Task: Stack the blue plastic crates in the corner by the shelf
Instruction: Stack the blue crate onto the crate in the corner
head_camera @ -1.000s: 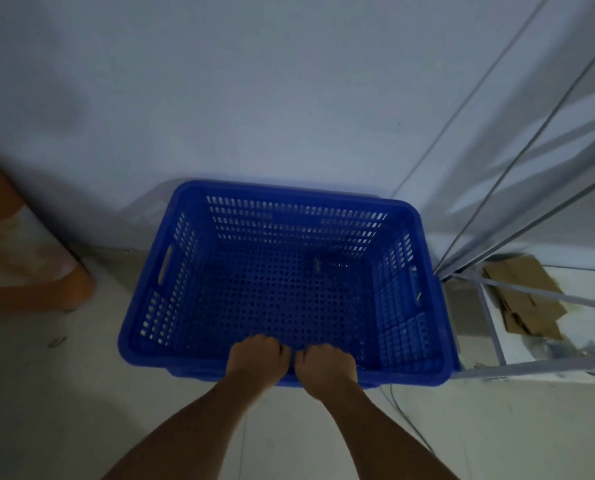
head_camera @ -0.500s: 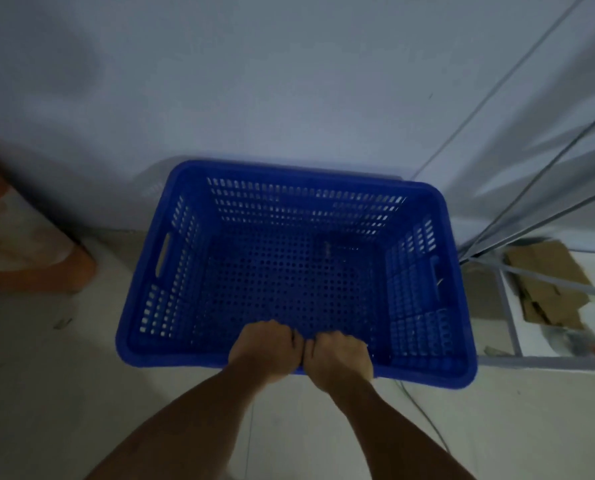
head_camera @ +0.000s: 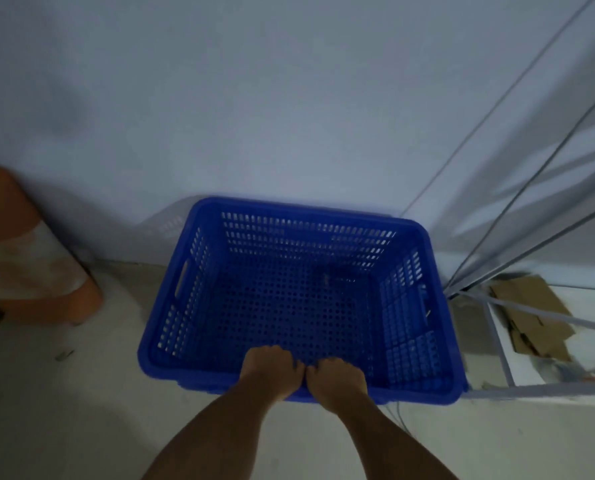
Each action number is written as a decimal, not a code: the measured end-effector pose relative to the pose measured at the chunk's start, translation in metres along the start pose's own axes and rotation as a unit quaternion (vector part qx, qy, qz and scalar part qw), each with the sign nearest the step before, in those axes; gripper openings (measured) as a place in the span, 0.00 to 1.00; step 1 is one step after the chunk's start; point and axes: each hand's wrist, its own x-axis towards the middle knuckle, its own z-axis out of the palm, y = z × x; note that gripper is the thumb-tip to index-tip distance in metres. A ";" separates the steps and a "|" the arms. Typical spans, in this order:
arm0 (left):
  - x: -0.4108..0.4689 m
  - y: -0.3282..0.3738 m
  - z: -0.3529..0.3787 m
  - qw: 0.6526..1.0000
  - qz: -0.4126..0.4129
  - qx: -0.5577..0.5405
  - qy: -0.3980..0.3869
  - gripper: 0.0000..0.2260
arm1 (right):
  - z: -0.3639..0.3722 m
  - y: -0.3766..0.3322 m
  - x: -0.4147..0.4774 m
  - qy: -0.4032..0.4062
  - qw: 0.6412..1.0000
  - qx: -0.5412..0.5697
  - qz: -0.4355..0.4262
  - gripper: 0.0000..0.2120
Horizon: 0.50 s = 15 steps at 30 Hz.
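Note:
A blue plastic crate with perforated walls and floor sits low against the pale wall, its far rim close to the wall and its right side next to the metal shelf. It is empty. My left hand and my right hand are side by side, both closed over the middle of the crate's near rim. Whether another crate lies under it is hidden.
An orange and white stool or bin stands on the floor at the left. Flattened cardboard lies on the shelf's lowest level at the right. A thin cable trails on the pale floor near the shelf corner.
The crate, held by both hands, has sunk lower in view and shifted slightly toward the wall and shelf corner. Both hands keep their grip on the near rim.

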 end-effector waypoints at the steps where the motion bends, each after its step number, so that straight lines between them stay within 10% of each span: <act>1: -0.005 0.000 -0.009 1.000 -0.007 0.004 -0.002 0.19 | -0.006 -0.001 -0.006 -0.004 1.000 0.020 0.010 0.20; 15: -0.167 -0.010 -0.245 0.971 -0.010 -0.053 0.233 0.19 | -0.246 -0.044 -0.158 0.226 0.973 0.014 -0.033 0.24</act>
